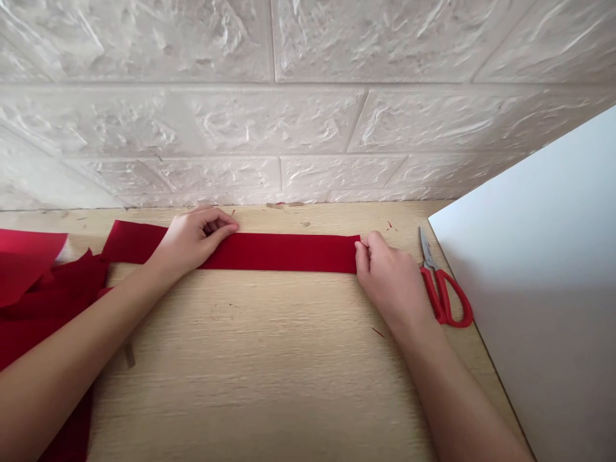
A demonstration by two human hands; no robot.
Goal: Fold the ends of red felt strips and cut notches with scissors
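Observation:
A long dark red fabric strip (289, 252) lies flat across the wooden table (250, 359), running left to right. My left hand (197, 236) is closed with thumb and fingertips pinched at the strip's upper edge, left of the middle. The strip's right end is pinched in my right hand (389, 273), whose fingers are curled. To the left of my left hand the strip continues under the wrist towards a heap of red fabric (58, 295).
Red-handled scissors (445, 292) lie right of my right hand, blades pointing away. A white panel (543, 269) stands along the right side. Behind the table rises a white brick-patterned wall (231, 122). Small red scraps and threads dot the tabletop.

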